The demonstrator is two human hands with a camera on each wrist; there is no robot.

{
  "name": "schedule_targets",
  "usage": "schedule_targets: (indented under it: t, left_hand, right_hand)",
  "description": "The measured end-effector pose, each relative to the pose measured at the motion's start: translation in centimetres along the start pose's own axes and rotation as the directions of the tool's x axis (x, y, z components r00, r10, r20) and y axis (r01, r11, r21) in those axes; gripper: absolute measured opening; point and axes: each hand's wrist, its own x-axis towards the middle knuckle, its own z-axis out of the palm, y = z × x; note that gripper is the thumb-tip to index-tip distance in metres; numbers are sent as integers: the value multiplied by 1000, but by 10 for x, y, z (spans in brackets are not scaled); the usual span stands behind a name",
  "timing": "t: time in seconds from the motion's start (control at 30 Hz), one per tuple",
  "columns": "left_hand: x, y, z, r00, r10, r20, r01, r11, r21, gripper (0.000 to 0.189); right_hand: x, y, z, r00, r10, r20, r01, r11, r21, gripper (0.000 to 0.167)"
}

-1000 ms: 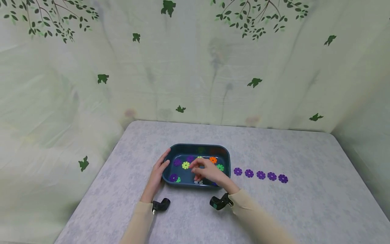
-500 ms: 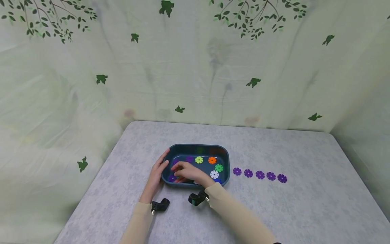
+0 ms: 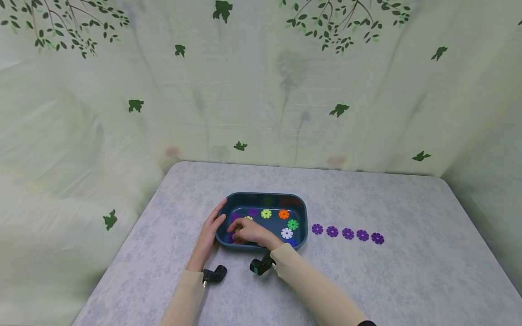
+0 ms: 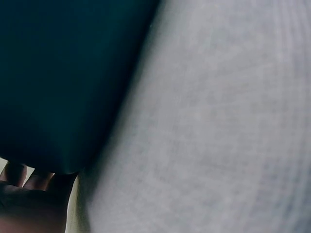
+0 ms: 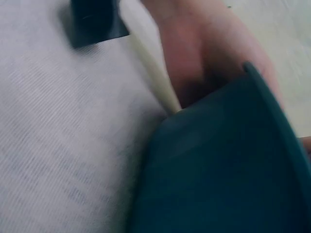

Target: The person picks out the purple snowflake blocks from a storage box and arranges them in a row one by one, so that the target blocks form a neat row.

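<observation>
A dark blue-green tray [image 3: 261,194] sits on the table and holds several flower-shaped discs. In the head view, my left hand [image 3: 210,231] rests against its left end, fingers fairly straight along the wall and thumb at the rim. My right hand [image 3: 252,232] reaches over the front wall into the tray's left part. Its bent fingers point down beside a purple disc [image 3: 230,238], partly covered; no disc is visible in its grasp. Close to that hand lie another purple disc [image 3: 253,213] and a yellow-green disc [image 3: 266,213]. Both wrist views mostly show the tray's outer wall.
Inside the tray's right part lie an orange disc [image 3: 283,214], a green disc [image 3: 292,224], a white disc [image 3: 287,233] and a blue disc [image 3: 291,242]. Several purple discs [image 3: 348,233] form a row on the table, right of the tray. A printed curtain [image 3: 261,90] hangs behind.
My right hand has moved left across the tray, from its middle to its left part, then lowered slightly among the discs. The left hand stays at the tray's left end.
</observation>
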Motion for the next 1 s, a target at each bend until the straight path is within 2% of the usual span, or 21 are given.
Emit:
schedule_targets:
  t: [0.13, 0.3, 0.57, 0.7, 1.0]
  left_hand:
    - [4, -13, -4, 1000, 4, -12, -4, 1000, 22, 46]
    - [7, -21, -5, 1000, -3, -16, 4, 999, 37, 45]
    - [-2, 5, 2, 1000, -26, -4, 26, 999, 30, 48]
    - [-3, 7, 3, 999, -49, -7, 49, 999, 22, 48]
    - [-3, 5, 4, 999, -32, -5, 32, 999, -4, 48]
  right_hand:
    - [0, 1, 0, 1000, -2, -25, 1, 999, -43, 15]
    - [-6, 2, -7, 997, -43, -66, 45, 999, 23, 14]
    - [-19, 10, -34, 991, -71, -110, 80, 993, 86, 15]
    - [-29, 12, -51, 986, -94, -141, 111, 986, 121, 16]
    - [-56, 10, -91, 975, -75, -211, 100, 988, 113, 20]
